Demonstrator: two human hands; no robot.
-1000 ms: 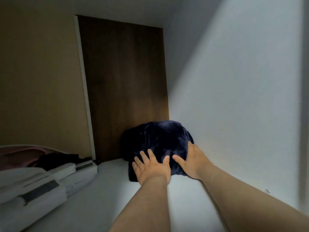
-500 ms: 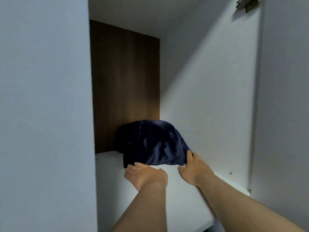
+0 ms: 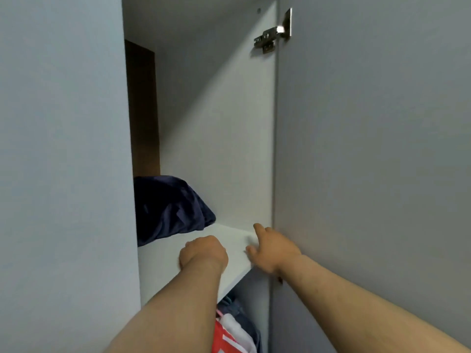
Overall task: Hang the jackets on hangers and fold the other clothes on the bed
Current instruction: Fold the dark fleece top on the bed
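Navy folded garment (image 3: 168,207) sits far-left on the white wardrobe shelf (image 3: 163,263), its left part hidden behind the side panel (image 3: 63,174), so its long axis can't be read. Left hand (image 3: 204,253) over the shelf's near middle, fingers tucked under, nothing showing in it; right hand (image 3: 274,247) at the near-right corner beside the open door (image 3: 356,174), fingers loose, holding nothing. Both hands are clear of the garment, which lies farther in and to the left, with the left hand the nearer one.
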